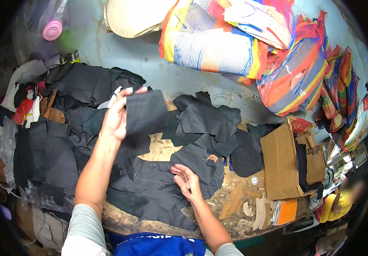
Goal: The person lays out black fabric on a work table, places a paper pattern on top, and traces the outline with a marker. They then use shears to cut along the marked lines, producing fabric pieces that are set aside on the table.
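My left hand [115,117] is raised over the table, closed on the left edge of a flat, dark, four-sided leather piece [146,112]. Lower and to the right, my right hand [186,181] hovers over a black sheet [152,173] with pale drawn outlines. A thin pen-like stick [189,188] shows in that hand against the palm, with the fingers loosely curled. More black leather pieces [207,119] lie heaped beyond the hands, and a pale brown patch [162,147] shows between them.
A large dark heap [43,158] covers the left side. At right stand an open cardboard box [279,160], pale curved strips [259,213] and an orange-and-white stack [285,212]. Colourful mesh bags [218,47] hang on the far wall. A person in yellow [331,208] sits at far right.
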{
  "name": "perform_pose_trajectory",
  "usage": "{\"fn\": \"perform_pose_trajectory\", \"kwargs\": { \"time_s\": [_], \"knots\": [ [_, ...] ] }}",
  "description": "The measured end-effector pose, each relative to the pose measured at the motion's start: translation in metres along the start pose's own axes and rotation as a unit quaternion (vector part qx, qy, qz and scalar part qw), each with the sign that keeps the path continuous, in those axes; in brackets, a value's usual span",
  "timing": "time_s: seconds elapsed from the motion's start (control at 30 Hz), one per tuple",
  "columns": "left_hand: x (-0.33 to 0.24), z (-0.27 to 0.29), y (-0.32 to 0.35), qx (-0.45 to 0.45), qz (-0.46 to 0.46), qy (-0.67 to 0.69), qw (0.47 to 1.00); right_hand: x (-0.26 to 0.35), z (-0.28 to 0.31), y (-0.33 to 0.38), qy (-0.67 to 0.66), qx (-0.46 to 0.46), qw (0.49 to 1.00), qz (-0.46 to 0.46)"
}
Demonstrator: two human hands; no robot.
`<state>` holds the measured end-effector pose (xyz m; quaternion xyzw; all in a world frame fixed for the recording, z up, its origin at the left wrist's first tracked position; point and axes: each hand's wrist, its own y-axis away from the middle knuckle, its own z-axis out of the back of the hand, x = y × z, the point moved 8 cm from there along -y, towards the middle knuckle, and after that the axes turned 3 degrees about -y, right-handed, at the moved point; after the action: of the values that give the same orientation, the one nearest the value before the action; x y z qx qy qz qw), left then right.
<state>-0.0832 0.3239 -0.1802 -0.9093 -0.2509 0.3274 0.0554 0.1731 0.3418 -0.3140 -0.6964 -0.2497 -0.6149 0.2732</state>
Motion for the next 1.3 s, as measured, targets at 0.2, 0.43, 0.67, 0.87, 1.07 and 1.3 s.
{"fn": "perform_pose_trajectory", "kwargs": {
  "time_s": [0.2, 0.43, 0.67, 0.87, 1.07, 1.3],
  "knots": [
    [0.032, -0.04, 0.064, 0.043, 0.075, 0.258, 0.962, 0.028, -0.053, 0.001, -0.308, 0.117, 0.943, -0.047],
    [0.022, -0.035, 0.091, 0.063, 0.023, 0.265, 0.962, 0.104, -0.038, 0.017, -0.3, 0.014, 0.952, 0.055],
    [-0.002, -0.021, 0.136, 0.099, -0.08, 0.045, 0.991, 0.113, -0.02, 0.028, -0.244, 0.037, 0.968, 0.043],
    [0.041, 0.043, 0.22, 0.09, 0.069, -0.815, 0.568, 0.033, 0.042, 0.044, 0.299, 0.012, 0.953, -0.056],
    [0.03, 0.067, 0.228, 0.001, 0.095, -0.835, 0.542, -0.009, 0.087, 0.079, 0.305, -0.159, 0.937, 0.06],
    [0.021, 0.069, 0.22, -0.026, 0.134, -0.804, 0.578, -0.034, 0.13, 0.115, 0.256, -0.145, 0.956, -0.002]
  ]
}}
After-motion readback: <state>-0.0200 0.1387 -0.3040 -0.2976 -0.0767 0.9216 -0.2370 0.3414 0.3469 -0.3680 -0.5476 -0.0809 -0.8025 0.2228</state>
